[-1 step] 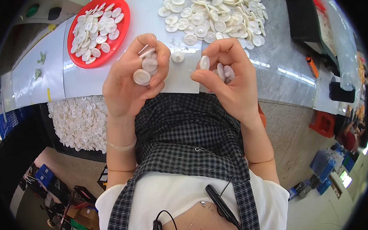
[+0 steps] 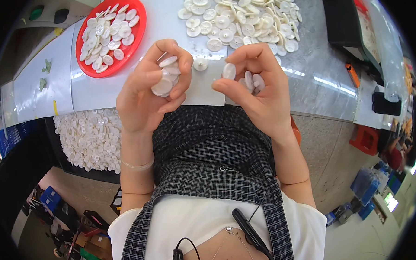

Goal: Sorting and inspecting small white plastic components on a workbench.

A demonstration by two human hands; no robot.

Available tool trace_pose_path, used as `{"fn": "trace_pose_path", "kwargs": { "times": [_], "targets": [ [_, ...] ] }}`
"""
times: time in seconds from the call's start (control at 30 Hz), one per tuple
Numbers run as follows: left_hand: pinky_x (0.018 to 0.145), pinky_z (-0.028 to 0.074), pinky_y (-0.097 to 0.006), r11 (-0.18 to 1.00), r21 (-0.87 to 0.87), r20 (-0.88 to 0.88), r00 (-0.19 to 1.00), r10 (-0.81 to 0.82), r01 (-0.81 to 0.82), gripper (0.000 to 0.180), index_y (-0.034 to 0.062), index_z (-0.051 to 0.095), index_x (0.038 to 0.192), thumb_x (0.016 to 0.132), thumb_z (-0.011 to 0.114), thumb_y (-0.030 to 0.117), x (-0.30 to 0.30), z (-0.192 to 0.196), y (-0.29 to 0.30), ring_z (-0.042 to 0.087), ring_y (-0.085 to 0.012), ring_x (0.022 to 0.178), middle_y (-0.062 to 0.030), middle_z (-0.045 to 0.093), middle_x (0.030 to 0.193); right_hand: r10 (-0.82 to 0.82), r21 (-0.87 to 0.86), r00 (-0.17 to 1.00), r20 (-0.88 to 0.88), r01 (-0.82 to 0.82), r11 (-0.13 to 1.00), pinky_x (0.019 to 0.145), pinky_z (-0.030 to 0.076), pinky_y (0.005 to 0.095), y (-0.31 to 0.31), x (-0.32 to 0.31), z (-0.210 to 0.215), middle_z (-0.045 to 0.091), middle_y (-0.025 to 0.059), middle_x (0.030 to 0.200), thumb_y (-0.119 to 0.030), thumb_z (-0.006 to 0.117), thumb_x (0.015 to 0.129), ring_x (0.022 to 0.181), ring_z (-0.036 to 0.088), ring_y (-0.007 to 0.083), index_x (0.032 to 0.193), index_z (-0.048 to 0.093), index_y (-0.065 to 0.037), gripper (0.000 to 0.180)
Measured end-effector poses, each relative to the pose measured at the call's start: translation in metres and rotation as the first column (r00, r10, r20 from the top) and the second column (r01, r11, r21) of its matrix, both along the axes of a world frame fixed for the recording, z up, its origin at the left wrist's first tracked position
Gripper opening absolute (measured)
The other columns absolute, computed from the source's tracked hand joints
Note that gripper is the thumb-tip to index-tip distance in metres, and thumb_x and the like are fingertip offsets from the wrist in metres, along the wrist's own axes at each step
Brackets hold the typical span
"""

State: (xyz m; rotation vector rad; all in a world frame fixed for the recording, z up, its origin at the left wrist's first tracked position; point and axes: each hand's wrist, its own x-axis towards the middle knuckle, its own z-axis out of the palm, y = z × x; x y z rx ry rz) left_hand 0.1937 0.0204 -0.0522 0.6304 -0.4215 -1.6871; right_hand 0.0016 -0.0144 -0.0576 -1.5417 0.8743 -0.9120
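Observation:
Several white plastic gears (image 2: pixel 163 87) are cupped in my left hand (image 2: pixel 148 84), its fingers curled round them. My right hand (image 2: pixel 264 90) pinches one white gear (image 2: pixel 228 71) between thumb and fingertips. More gears (image 2: pixel 248 81) lie in the palm of that hand, behind the thumb. A single gear (image 2: pixel 200 64), stem upward, rests on the table between my two hands. Beyond my left hand stands a red round tray (image 2: pixel 141 33) of white gears. Past my right hand a large heap of the same gears (image 2: pixel 245 19) spreads over the table.
Below the table edge at left is a dark bin of small white parts (image 2: pixel 90 140). A black box (image 2: pixel 345 21) stands at the far right, near an orange-handled tool (image 2: pixel 353 75) and a black phone-like object (image 2: pixel 386 104). A red stool (image 2: pixel 364 140) is on the floor.
The gears in my left hand have shifted and tilted. The gear pinched in my right hand has turned slightly, its flat face showing more. Both hands stay nearly in place.

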Motion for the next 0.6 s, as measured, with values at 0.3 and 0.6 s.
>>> {"fn": "trace_pose_path", "kwargs": {
  "times": [0.3, 0.6],
  "targets": [
    [0.048, 0.032, -0.019, 0.976, -0.217, 0.919, 0.331, 0.214, -0.028, 0.012, 0.0014, 0.067, 0.089, 0.077, 0.072, 0.003, -0.013, -0.005, -0.001, 0.040, -0.0048, 0.059, 0.0026, 0.046, 0.068, -0.028, -0.025, 0.999, 0.023, 0.028, 0.999, 0.060, 0.041, 0.0162, -0.001, -0.002, -0.001, 0.058, -0.0015, 0.081, -0.003, 0.082, 0.070, 0.069, 0.052, 0.0029, 0.102, 0.059, -0.002, 0.040],
    [0.048, 0.036, -0.024, 0.973, -0.231, 0.973, 0.029, 0.231, 0.023, 0.016, 0.0034, 0.069, 0.090, 0.076, 0.075, 0.009, -0.016, -0.006, -0.003, 0.044, -0.0097, 0.053, -0.0036, 0.048, 0.063, -0.058, 0.049, 0.998, 0.033, 0.056, 0.997, 0.061, 0.042, 0.0160, -0.001, -0.003, 0.000, 0.058, -0.0019, 0.078, -0.006, 0.085, 0.065, 0.068, 0.052, 0.0027, 0.099, 0.061, -0.002, 0.042]
  ]
}}
